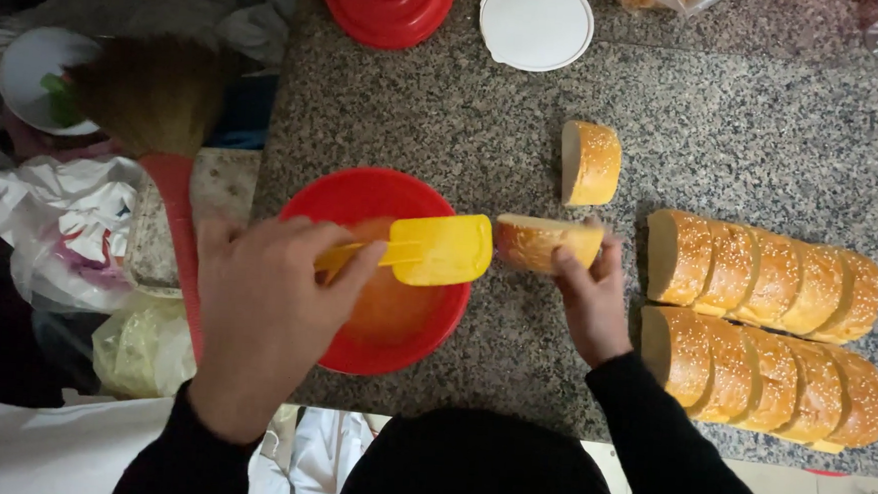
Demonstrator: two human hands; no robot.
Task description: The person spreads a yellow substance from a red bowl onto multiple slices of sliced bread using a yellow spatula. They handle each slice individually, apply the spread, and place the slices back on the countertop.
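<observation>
My left hand grips a yellow spatula by its handle, its flat blade held over a red bowl of orange sauce and touching a bread slice. My right hand holds that sesame bread slice cut side up, just right of the bowl. Another cut bread piece lies alone on the granite counter behind it.
Two rows of sliced sesame bread lie at the right. A red lid and a white lid sit at the counter's back. Off the left edge are a broom, plastic bags and a white plate.
</observation>
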